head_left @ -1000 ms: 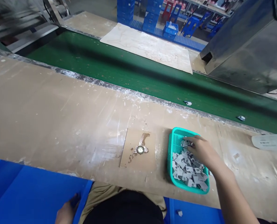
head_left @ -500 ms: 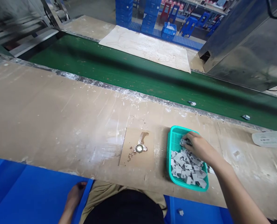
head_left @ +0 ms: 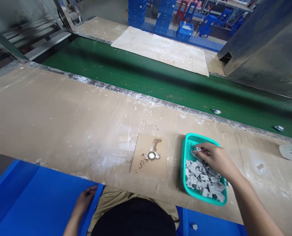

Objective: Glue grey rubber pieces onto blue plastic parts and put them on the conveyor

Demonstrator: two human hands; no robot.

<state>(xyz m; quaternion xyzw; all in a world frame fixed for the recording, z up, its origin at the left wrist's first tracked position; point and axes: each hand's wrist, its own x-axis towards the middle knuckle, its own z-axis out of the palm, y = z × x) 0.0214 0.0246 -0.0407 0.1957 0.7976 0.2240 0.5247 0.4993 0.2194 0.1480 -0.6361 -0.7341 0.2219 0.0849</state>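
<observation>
In the head view, one small grey piece (head_left: pixel 197 149) sits at the fingertips of the right hand (head_left: pixel 218 160), on the left of that grip, in the far end of the green basket (head_left: pixel 183 164) on the desk (head_left: pixel 62 124). The grip looks pinched on it; its long axis is too small to tell. Loose grey pieces (head_left: pixel 204 180) lie toward the basket's near end. The left hand (head_left: pixel 85 198) is well apart, by the blue tray (head_left: pixel 49 196)'s rim, fingers bent; whether it holds anything, I cannot tell.
</observation>
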